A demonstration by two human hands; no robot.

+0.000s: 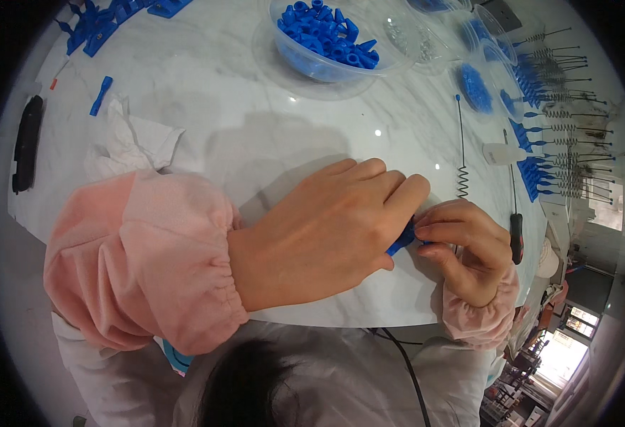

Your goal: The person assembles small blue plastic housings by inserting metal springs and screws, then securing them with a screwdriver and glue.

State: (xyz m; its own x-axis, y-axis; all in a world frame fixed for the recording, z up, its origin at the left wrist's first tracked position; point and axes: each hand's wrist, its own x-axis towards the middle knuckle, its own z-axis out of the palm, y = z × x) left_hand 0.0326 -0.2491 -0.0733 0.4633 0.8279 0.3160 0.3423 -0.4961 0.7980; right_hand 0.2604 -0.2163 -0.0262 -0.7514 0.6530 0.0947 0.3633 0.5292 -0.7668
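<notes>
Near the table's front edge my two hands meet over a small blue plastic part (401, 242), mostly covered by fingers. My left hand (319, 231) is closed on it, back of the hand upward. With thumb and fingertips pinched together, my right hand (469, 245) grips the part's right end. Just beyond my right hand lies a coiled wire (462, 183) with a blue tip at its far end; its near end runs behind the fingers. To the right rests a screwdriver (517, 238) with a black and red handle.
A transparent bowl (275, 53) of blue cone-shaped pieces stands at the back. Racks (529, 174) of coiled wires line the right side, near a white bottle (503, 154). Leftward lie a crumpled tissue (142, 139), a loose blue piece (101, 96) and a long black object (28, 142).
</notes>
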